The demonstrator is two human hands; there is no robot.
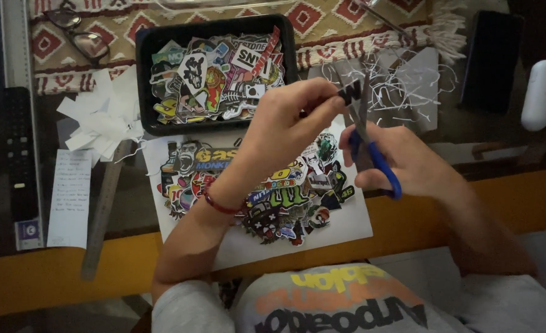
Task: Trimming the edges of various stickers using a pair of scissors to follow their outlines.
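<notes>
Between the two hands, a small dark sticker is pinched by the left hand, while the right hand grips blue-handled scissors touching it. Beyond the grip sits a black tray of stickers; beneath lies a white sheet heaped with more.

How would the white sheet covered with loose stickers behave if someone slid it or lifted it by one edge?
The white sheet looks like thin paper, so it would probably bend and sag if lifted. The cut stickers lie loose in a heap on it and would likely slide off. Pushed, it should glide easily, since the table looks smooth.
</notes>
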